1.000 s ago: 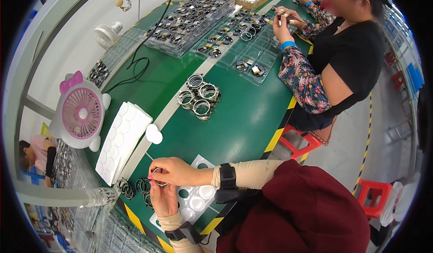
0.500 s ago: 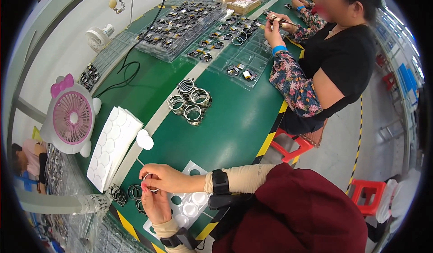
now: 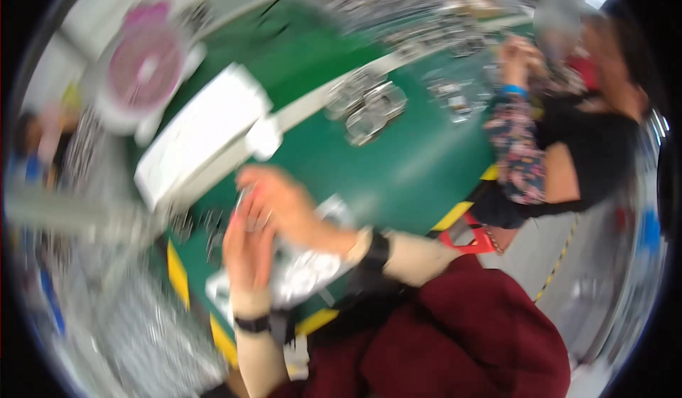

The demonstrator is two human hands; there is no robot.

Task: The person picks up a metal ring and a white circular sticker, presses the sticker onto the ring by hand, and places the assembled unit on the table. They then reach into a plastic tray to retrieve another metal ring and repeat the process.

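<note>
The picture is blurred by motion. My left hand [image 3: 249, 256] and my right hand [image 3: 285, 210] meet above the near part of the green table. Between their fingertips they pinch a thin silver metal ring [image 3: 243, 198], partly hidden by the fingers. Under my right wrist lies a white sheet with round cut-outs [image 3: 312, 269]. Small bunches of dark rings [image 3: 212, 229] rest on the table just left of my hands. Farther off stands a cluster of stacked metal rings [image 3: 369, 107]. White round pieces [image 3: 264, 138] lie beyond my right hand, beside a white stack of sheets [image 3: 206, 124].
A pink and white fan [image 3: 145, 71] stands at the far left. A metal post [image 3: 85, 220] reaches in at the left. Yellow-black tape marks the table edge [image 3: 316, 322]. At the right a co-worker [image 3: 590, 156] sits by clear trays of small parts [image 3: 458, 98].
My view has swung, so the table contents sit farther up and right, and everything is smeared. Both hands stay together at the ring, raised a little in the picture.
</note>
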